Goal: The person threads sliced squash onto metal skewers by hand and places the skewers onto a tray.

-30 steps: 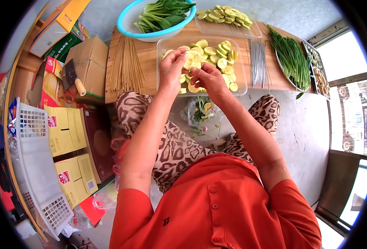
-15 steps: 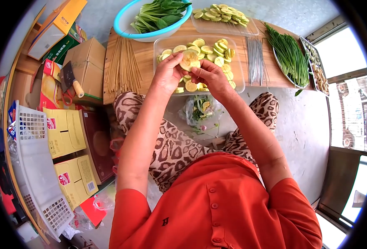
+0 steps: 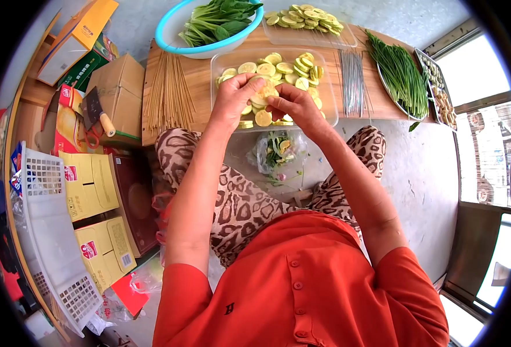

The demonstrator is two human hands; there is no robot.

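Between both hands, over the near part of a clear plastic tray (image 3: pixel 331 110), is a round pale yellow-green vegetable slice (image 3: pixel 265 91). My left hand (image 3: pixel 232 99) pinches its left edge with thumb and fingers. On its lower right edge, the thumb and fingertips of my right hand (image 3: pixel 294 106) are closed. More green-rimmed slices (image 3: pixel 274 58) lie loose in the tray below, partly hidden by my hands. To the left of the tray, thin wooden skewers (image 3: pixel 167 92) are spread on the table; thin metal skewers (image 3: pixel 352 84) lie to its right.
The wooden table (image 3: pixel 209 115) also bears a blue-rimmed bowl (image 3: pixel 168 47) of leafy greens, a second tray of slices (image 3: pixel 307 20), a plate of green chives (image 3: pixel 399 75) and a tray of small skewered pieces (image 3: pixel 440 95). A cleaver (image 3: pixel 96 110) and boxes (image 3: pixel 122 87) stand left.
The slice has tilted slightly between my fingers and stays held by both hands. The table and its trays appear shifted a little up and left in view.
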